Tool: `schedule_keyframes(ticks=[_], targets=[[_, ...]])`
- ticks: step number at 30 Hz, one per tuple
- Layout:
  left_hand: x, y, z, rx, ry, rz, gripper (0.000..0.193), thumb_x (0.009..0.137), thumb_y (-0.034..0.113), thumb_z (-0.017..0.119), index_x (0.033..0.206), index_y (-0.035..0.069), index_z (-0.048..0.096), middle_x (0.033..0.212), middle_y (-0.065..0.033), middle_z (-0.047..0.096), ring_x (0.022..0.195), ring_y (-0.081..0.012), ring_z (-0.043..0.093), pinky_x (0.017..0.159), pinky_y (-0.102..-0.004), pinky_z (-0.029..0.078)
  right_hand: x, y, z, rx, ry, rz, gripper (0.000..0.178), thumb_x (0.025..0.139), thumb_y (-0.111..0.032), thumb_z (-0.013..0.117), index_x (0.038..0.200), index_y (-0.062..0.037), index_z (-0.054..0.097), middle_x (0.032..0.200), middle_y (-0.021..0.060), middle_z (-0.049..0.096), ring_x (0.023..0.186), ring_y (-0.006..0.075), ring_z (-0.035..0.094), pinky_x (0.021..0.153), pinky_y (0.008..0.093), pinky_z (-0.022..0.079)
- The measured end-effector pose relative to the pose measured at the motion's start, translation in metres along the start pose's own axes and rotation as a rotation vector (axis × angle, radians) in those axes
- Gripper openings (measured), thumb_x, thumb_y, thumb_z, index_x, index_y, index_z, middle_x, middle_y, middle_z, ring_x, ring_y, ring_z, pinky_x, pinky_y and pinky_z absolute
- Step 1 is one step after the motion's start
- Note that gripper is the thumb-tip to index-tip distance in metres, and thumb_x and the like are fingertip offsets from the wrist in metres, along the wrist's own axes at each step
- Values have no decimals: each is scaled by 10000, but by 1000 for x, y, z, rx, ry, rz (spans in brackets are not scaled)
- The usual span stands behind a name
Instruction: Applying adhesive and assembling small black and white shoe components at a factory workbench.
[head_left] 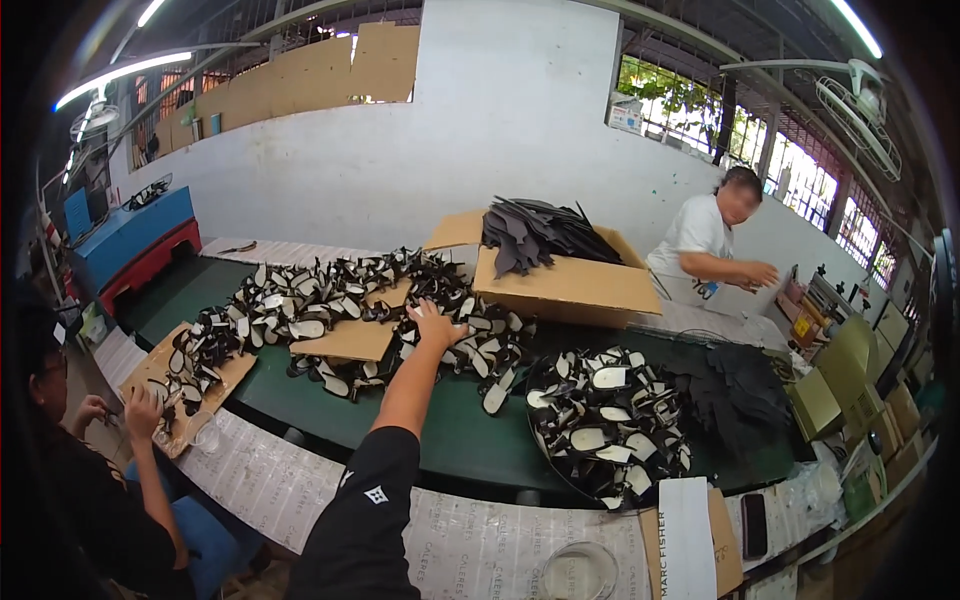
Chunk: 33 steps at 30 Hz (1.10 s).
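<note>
So the left hand (pixel 436 326) is stretched out over the big pile of shoe parts (pixel 308 329), palm down, fingers spread and loose rather than closed around anything. Right hand's out of frame, so can't tell what it's doing. The pile, all black and white bits, sprawls along the green tabletop (pixel 460 450), with some cardboard (pixel 350 342) in among it. Just right of that, a second heap (pixel 612 420) fills a round black tray, next to a stack of dark sheets (pixel 735 395). An open box (pixel 560 296) at the far side is stuffed with more dark pieces (pixel 545 228). One co-worker (pixel 85 480) sits at the left, another (pixel 700 235) is behind the box's right end. Phone (pixel 754 525) near the front right.
</note>
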<state>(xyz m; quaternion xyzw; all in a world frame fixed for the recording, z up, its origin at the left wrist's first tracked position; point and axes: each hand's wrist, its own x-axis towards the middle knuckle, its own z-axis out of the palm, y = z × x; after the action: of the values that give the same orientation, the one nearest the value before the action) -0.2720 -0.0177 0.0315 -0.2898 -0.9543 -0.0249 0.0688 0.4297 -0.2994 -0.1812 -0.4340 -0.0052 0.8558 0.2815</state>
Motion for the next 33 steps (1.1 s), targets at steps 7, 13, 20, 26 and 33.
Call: schedule_keyframes(ticks=[7, 13, 20, 26, 33], targets=[[-33, -14, -14, -141, -110, 167, 640, 866, 648, 399, 1198, 174, 673, 1468, -120, 367, 1399, -330, 213, 986, -727, 241, -1, 6, 13, 71, 186, -204, 199, 944, -261, 580, 1004, -84, 646, 832, -1, 636, 726, 89, 593, 635, 215, 504], [-90, -22, -9, 2, -129, 409, 640, 910, 595, 371, 1124, 92, 703, 1405, -116, 465, 1402, -339, 198, 976, -792, 151, -6, 2, 13, 76, -18, -212, 158, 915, -274, 610, 925, -130, 673, 798, 15, 649, 708, 131, 596, 643, 290, 512], [-140, -43, -28, -181, -66, 607, 518, 865, 523, 560, 1011, 54, 727, 1439, -149, 430, 1441, -368, 138, 1022, -754, 131, -13, 4, -13, 76, -222, -244, 181, 920, -201, 592, 1043, -86, 660, 955, 39, 669, 899, 185, 599, 809, 341, 490], [-199, -65, -68, -594, 207, 527, 383, 768, 363, 759, 849, -2, 674, 1075, -195, 622, 1010, -319, 579, 857, -507, 412, -16, 15, -14, 134, -92, -357, 177, 912, -208, 608, 1029, -85, 659, 974, 46, 647, 916, 194, 590, 833, 356, 471], [-201, -69, -72, -977, 276, 605, 255, 786, 197, 746, 836, -25, 631, 706, -130, 607, 558, -231, 563, 560, -341, 450, -1, 22, -28, 192, -57, -388, 273, 912, -252, 616, 1122, -78, 619, 1021, 90, 613, 909, 222, 581, 814, 353, 508]])
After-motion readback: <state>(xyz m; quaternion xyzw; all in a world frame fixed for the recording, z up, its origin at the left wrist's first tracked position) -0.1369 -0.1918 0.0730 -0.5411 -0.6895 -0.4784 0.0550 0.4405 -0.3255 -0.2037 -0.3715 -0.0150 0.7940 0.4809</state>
